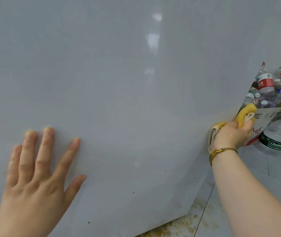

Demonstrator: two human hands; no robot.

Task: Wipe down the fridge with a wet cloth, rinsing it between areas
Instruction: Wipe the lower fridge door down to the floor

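Note:
The fridge's pale grey side panel (119, 82) fills most of the view, with a few dark specks low down. My left hand (37, 175) lies flat against it at the lower left, fingers spread, holding nothing. My right hand (232, 135) is closed around a bunched yellow cloth (244, 113) at the panel's lower right edge. The cloth pokes out above and beside the fist and presses on that edge. A braided yellow bracelet (221, 151) circles the right wrist.
To the right of the fridge stands a cardboard box (266, 117) full of several empty plastic bottles. A large clear bottle (280, 132) with a red cap stands on the tiled floor (249, 170). Brown stains (179, 226) mark the floor under the fridge's corner.

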